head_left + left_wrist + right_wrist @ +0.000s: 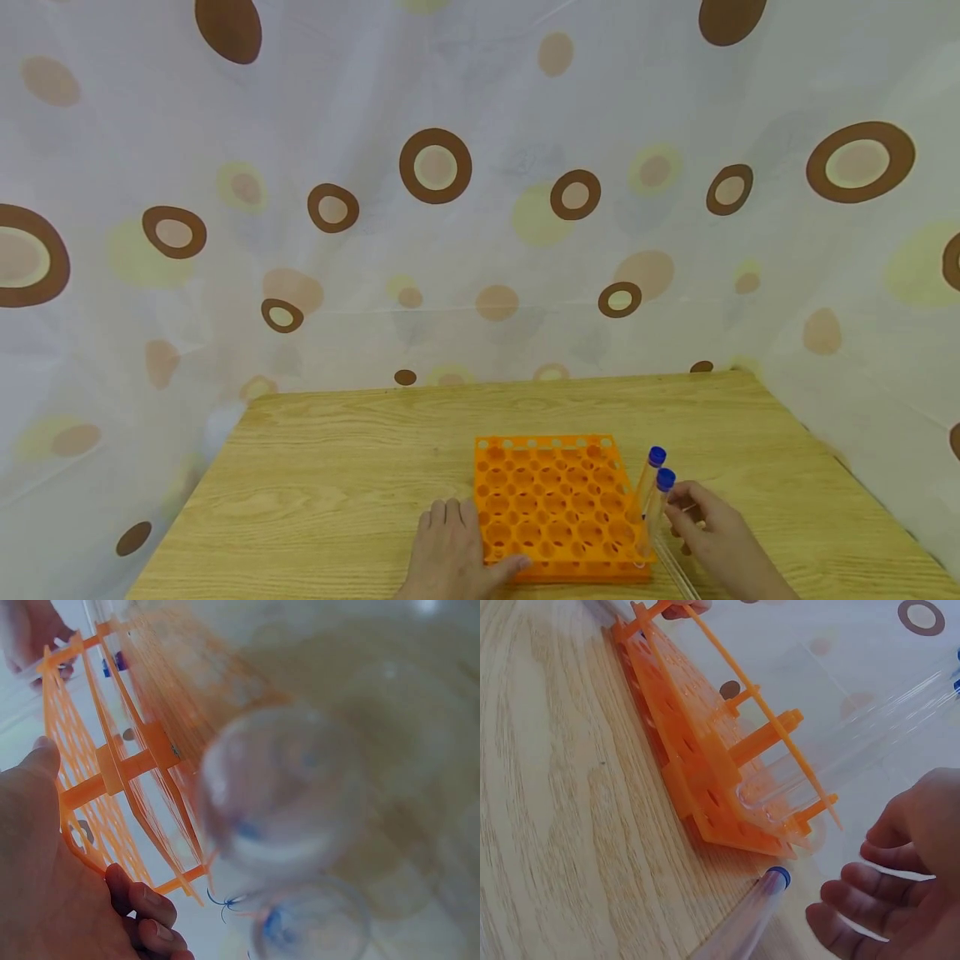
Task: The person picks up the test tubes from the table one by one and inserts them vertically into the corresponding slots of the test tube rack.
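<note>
An orange test tube rack [577, 573] stands at the table's front, its top full of round holes. My left hand [448, 550] holds its front left corner, thumb along the front edge; in the left wrist view the fingers curl beside the rack [84, 791]. At the rack's right edge stand two clear tubes with blue caps, a front tube [657, 510] and a rear tube [649, 477]. My right hand [708, 529] is just right of them. In the right wrist view that hand [907, 877] has loosely bent fingers, with nothing visible between them.
Right of the rack, a clear tube [677, 571] lies on the wooden table [337, 475]; its blue cap [779, 876] is near the rack's base. A spotted curtain [495, 250] surrounds the table. Blurred clear round shapes [281, 791] fill the left wrist view's foreground.
</note>
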`<state>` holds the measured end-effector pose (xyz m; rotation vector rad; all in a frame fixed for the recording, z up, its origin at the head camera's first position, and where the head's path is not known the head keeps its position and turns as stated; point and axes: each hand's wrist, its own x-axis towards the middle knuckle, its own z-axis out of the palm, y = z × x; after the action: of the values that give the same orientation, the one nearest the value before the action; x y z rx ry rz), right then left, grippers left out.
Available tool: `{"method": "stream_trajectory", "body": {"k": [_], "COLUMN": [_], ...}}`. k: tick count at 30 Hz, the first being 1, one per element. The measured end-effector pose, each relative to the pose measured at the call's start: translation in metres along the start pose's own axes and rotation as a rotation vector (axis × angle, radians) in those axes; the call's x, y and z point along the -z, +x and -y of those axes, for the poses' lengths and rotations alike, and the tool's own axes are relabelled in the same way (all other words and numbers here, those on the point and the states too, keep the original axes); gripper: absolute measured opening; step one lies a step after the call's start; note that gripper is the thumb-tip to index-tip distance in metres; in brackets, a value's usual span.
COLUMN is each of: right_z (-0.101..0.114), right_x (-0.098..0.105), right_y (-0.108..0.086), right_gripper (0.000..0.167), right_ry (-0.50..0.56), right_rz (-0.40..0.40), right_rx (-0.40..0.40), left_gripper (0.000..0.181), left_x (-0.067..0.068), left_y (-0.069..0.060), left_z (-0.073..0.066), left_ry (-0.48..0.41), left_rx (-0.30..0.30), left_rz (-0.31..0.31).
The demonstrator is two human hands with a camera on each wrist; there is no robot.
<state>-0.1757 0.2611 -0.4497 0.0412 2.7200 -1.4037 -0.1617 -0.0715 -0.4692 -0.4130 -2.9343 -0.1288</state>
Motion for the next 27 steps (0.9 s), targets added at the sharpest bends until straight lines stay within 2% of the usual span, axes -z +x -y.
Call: {"method": "stream_trajectory", "body": {"k": [12, 21, 27], "right_z": [-0.013, -0.016, -0.017], "right_x": [-0.005, -0.008, -0.008], "right_y": [0.004, 0.005, 0.004], "right_gripper": [0.012, 0.014, 0.014], "right_ry": [-0.184, -0.202, -0.221], "right_rz": [0.096, 0.154, 0.174], "right_rx": [-0.030, -0.078, -0.044], "left_gripper": [0.081, 0.081, 0.080], "left_x": [-0.003, -0.003, -0.003], "left_y": [0.000, 0.000, 0.000], "left_z": [-0.001, -0.001, -0.001], "left_ry": [-0.006, -0.002, -0.014], "left_rx": [0.020, 0.012, 0.011], "left_rz": [-0.032, -0.041, -0.030]}}
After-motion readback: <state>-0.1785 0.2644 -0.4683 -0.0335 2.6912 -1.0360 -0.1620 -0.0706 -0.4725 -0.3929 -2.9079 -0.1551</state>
